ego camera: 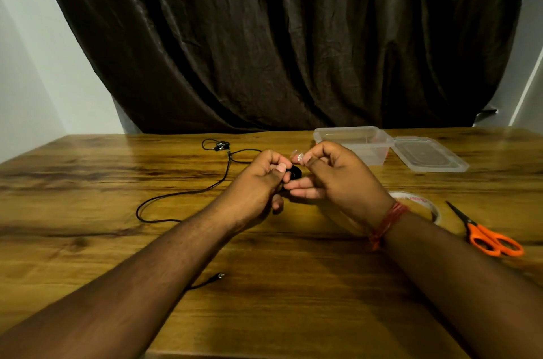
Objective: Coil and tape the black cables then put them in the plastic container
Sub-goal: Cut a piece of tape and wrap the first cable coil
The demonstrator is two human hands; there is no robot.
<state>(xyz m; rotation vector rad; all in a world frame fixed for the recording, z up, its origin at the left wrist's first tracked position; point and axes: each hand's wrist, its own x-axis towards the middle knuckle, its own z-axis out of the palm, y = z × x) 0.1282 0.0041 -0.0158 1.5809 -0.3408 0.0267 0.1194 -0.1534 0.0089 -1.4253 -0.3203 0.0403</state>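
Note:
A small black coiled cable (294,173) sits between my two hands above the table's middle. My left hand (258,182) grips it with curled fingers and the thumb on top. My right hand (332,176) pinches a short piece of clear tape (297,156) just above the coil. A second black cable (188,191), an earphone lead, lies loose on the table to the left, its earbuds (221,145) at the far end and its plug (219,276) near my left forearm. The clear plastic container (354,143) stands open behind my right hand.
The container's lid (427,155) lies to the right of the container. A roll of clear tape (423,206) sits by my right wrist, and orange-handled scissors (484,233) lie further right. A dark curtain hangs behind the wooden table (88,176).

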